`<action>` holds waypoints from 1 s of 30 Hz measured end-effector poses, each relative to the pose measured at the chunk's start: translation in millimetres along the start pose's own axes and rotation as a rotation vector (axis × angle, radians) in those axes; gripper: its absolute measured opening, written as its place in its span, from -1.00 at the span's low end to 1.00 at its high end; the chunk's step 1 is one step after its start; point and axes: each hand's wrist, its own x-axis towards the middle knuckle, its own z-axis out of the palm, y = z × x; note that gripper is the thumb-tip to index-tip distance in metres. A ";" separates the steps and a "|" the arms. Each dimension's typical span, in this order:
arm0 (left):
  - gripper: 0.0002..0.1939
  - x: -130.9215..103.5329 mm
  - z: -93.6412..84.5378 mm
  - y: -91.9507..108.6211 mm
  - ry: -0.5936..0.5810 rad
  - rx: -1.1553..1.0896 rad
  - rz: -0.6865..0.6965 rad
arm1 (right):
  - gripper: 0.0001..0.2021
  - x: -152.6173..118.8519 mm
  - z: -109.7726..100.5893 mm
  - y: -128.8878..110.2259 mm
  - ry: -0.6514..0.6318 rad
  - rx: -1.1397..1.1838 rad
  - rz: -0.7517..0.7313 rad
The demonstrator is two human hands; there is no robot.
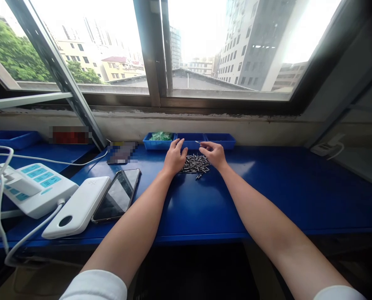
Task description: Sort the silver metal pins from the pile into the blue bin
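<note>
A loose pile of small dark and silver metal pins (195, 164) lies on the blue tabletop between my hands. My left hand (174, 157) rests at the pile's left side, fingers apart and holding nothing that I can see. Just above the pile's right side, my right hand (213, 153) pinches one small metal pin (197, 142) between thumb and fingertips. Behind both hands stands a row of blue bins (189, 145). Its left compartment holds green bagged material (161, 136). My fingers hide part of the bins' front.
At the left lie a smartphone (118, 196), a white power bank (76, 208) and a white power strip (37, 187) with cables. A blurred-out flat item (122, 152) lies further back. A metal shelf post (63, 79) slants by the window.
</note>
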 end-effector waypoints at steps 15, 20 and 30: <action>-0.52 4.5 -4.5 -24.5 -0.125 0.179 -0.304 | -0.23 10.2 -10.3 29.8 -0.065 -0.704 0.210; -0.53 4.1 -1.3 -27.3 -0.158 0.183 -0.282 | -0.22 10.7 -10.0 31.6 -0.090 -0.721 0.217; -0.35 5.1 -3.4 -22.5 -0.249 0.123 -0.338 | -0.42 5.6 -1.4 23.0 0.026 -0.638 0.117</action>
